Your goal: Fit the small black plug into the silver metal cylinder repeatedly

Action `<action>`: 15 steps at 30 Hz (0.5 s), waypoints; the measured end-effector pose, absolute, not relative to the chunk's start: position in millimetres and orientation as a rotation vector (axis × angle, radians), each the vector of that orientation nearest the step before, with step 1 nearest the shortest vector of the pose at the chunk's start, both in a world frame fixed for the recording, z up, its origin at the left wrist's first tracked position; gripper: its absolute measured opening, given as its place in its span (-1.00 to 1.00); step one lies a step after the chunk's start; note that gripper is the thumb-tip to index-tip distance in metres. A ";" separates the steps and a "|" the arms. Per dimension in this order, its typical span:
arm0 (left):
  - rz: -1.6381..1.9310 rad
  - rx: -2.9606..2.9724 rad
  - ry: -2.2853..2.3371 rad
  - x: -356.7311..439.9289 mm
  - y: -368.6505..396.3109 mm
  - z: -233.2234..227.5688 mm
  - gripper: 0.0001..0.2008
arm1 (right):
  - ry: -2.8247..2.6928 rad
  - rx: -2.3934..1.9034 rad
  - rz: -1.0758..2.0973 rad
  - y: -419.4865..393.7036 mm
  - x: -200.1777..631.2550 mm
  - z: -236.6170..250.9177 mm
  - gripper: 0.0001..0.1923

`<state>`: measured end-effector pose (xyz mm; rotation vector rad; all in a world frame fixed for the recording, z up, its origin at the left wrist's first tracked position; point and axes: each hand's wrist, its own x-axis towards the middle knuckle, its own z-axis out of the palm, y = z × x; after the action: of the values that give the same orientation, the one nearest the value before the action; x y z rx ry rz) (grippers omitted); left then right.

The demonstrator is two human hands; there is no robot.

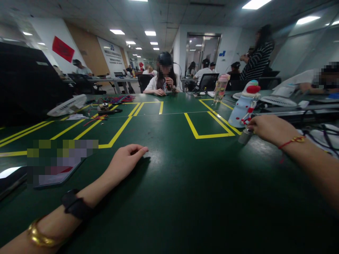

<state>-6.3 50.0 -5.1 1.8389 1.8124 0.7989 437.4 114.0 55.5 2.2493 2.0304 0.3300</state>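
Left hand flat on green table, near centre, palm down, fingers loosely extended, holding nothing. Right hand far right, fingers curled around top of small grey metal cylinder; cylinder tilted, long axis leaning right toward hand, base on table. Just behind it: pale blue snowman-shaped bottle, upright, contents not visible. Farther back: clear bottle with pink lid, upright, contents unclear. White fan far left.
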 end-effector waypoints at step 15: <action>0.780 1.843 1.807 -6.7 49.9 -5.0 -0.59 | 2.023 2.323 0.265 111.3 438.1 57.9 -0.68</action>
<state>-6.7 49.9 -5.0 1.8428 1.8067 0.7802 438.1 111.3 57.9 2.3226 2.0231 0.2649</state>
